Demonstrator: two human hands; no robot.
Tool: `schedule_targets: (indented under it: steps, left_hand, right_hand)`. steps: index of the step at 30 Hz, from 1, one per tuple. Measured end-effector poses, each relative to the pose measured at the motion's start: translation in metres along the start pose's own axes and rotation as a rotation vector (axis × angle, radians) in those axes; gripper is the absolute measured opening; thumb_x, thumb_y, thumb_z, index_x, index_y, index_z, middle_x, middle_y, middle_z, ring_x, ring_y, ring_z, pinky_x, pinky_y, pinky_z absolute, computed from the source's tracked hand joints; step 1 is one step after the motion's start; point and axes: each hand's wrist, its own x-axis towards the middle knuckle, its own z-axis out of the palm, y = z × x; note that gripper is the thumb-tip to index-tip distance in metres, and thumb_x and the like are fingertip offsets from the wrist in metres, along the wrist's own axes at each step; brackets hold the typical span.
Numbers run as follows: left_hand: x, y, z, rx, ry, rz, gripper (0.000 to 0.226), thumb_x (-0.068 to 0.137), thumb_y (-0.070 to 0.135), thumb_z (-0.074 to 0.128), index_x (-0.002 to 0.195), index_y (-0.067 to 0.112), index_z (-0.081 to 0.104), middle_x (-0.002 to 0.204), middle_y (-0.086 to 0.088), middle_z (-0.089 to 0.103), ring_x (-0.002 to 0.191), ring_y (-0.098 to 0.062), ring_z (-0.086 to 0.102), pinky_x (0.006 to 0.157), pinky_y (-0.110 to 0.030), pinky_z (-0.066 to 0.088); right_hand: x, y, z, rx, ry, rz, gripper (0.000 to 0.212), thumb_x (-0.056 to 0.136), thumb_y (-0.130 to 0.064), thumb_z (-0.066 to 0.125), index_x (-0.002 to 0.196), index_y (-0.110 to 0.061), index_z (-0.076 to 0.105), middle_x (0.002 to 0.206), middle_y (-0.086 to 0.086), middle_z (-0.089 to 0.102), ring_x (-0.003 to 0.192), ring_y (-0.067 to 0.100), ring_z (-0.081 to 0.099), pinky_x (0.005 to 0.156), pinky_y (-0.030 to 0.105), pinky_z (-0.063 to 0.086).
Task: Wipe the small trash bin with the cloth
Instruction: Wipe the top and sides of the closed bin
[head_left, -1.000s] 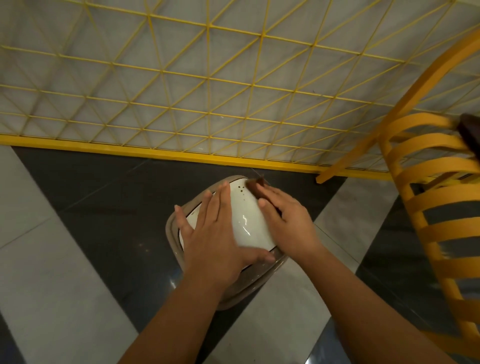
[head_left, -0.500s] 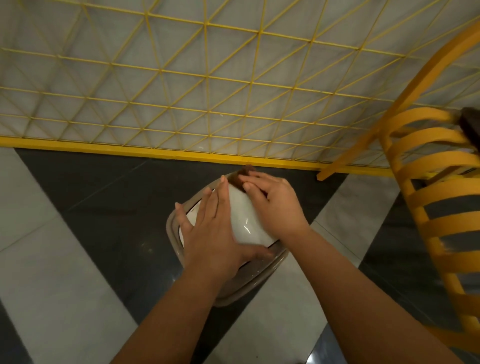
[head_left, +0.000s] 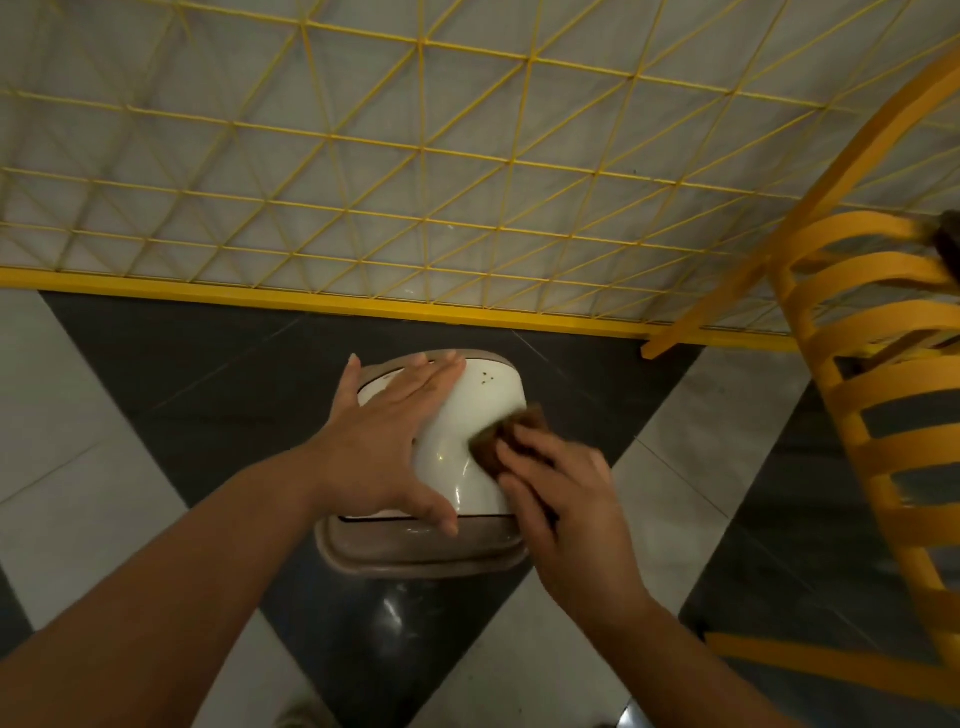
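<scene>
The small trash bin (head_left: 470, 415) is standing on the tiled floor (head_left: 93, 467) between the two hands, its white domed lid (head_left: 478, 410) closed so nothing inside is showing. The left hand (head_left: 387, 441) is lying flat with fingers spread across the lid's left side, thumb reaching down to the brown rim (head_left: 421, 556). The right hand (head_left: 563, 499) is pressing a brown cloth (head_left: 511, 436) against the lid's right side, fingers bent over it. A yellow chair (head_left: 872, 395) is standing well right of the right hand.

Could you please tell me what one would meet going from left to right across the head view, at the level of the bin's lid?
left hand → white bin lid → brown cloth → right hand → yellow chair
</scene>
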Motion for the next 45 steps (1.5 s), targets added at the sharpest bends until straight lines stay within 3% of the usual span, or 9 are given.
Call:
schedule_targets:
  steps: [6,15,19,27,31,36,40,43,45]
  left_hand:
    - [0.000,0.001,-0.001,-0.094,0.001,-0.011,0.144,0.047,0.075,0.073,0.141,0.042,-0.031,0.159,0.018,-0.008,0.138,0.004,-0.023,0.108,-0.051,-0.029]
    - [-0.001,0.003,-0.002,-0.107,-0.006,-0.016,0.143,0.050,0.072,0.074,0.141,0.042,-0.031,0.160,0.015,-0.011,0.133,0.005,-0.023,0.107,-0.048,-0.031]
    - [0.000,0.002,-0.002,-0.098,0.000,-0.019,0.142,0.049,0.075,0.072,0.142,0.041,-0.029,0.160,0.016,-0.011,0.135,0.006,-0.021,0.108,-0.048,-0.029]
    - [-0.001,0.001,-0.001,-0.123,0.003,-0.015,0.143,0.048,0.075,0.072,0.142,0.041,-0.030,0.140,0.030,-0.021,0.131,0.007,-0.028,0.108,-0.048,-0.031]
    - [0.002,0.002,-0.003,-0.071,-0.004,-0.019,0.144,0.047,0.076,0.070,0.142,0.038,-0.031,0.140,0.030,-0.019,0.132,0.006,-0.027,0.109,-0.050,-0.028]
    - [0.003,0.000,-0.002,-0.037,-0.008,-0.036,0.146,0.036,0.088,0.056,0.141,0.040,-0.033,0.156,0.020,-0.014,0.135,0.005,-0.025,0.109,-0.050,-0.027]
    - [0.001,-0.001,0.000,-0.044,0.024,-0.027,0.145,0.040,0.086,0.062,0.141,0.041,-0.032,0.154,0.023,-0.014,0.135,0.006,-0.023,0.109,-0.049,-0.028]
    - [0.001,-0.002,-0.001,-0.053,0.020,-0.009,0.144,0.044,0.084,0.064,0.140,0.041,-0.033,0.139,0.033,-0.028,0.132,0.008,-0.027,0.108,-0.046,-0.030]
    - [0.002,-0.002,-0.002,-0.052,0.010,-0.004,0.143,0.041,0.085,0.062,0.136,0.043,-0.037,0.139,0.033,-0.028,0.134,0.007,-0.026,0.108,-0.047,-0.029]
  right_hand:
    - [0.076,0.001,0.010,0.102,0.010,0.245,0.025,0.092,-0.033,0.055,0.114,-0.032,0.066,0.116,-0.013,0.051,0.111,0.008,0.042,0.092,0.018,0.033]
    - [0.039,-0.002,-0.004,0.008,-0.053,0.093,0.026,0.089,-0.040,0.051,0.109,-0.033,0.067,0.102,-0.013,0.052,0.097,0.003,0.049,0.081,0.018,0.044]
    - [0.087,0.004,0.011,0.062,0.032,0.271,0.022,0.093,-0.031,0.053,0.111,-0.029,0.066,0.101,-0.010,0.050,0.098,0.011,0.051,0.086,0.029,0.046]
    - [-0.024,-0.008,-0.004,0.138,-0.058,0.104,0.023,0.087,-0.044,0.048,0.106,-0.044,0.062,0.106,-0.026,0.050,0.102,0.001,0.051,0.085,0.018,0.046]
    - [0.011,-0.008,0.001,0.152,-0.022,0.133,0.025,0.088,-0.041,0.051,0.108,-0.038,0.065,0.104,-0.023,0.049,0.099,-0.003,0.048,0.086,0.014,0.041]
    - [0.076,0.011,0.012,0.497,0.053,0.600,0.016,0.091,-0.029,0.058,0.100,-0.038,0.067,0.099,-0.017,0.058,0.090,-0.003,0.052,0.089,0.025,0.044]
    - [0.037,0.017,0.006,0.675,-0.088,0.899,0.012,0.092,-0.030,0.055,0.095,-0.038,0.065,0.104,-0.012,0.064,0.096,0.007,0.058,0.093,0.036,0.047]
    - [0.009,0.007,0.000,0.612,-0.075,0.836,0.015,0.093,-0.028,0.054,0.095,-0.039,0.064,0.096,-0.018,0.062,0.092,0.002,0.058,0.090,0.030,0.049]
    - [0.009,-0.002,-0.002,0.482,0.013,0.634,0.018,0.092,-0.027,0.056,0.097,-0.042,0.063,0.099,-0.022,0.058,0.093,-0.006,0.054,0.087,0.018,0.045]
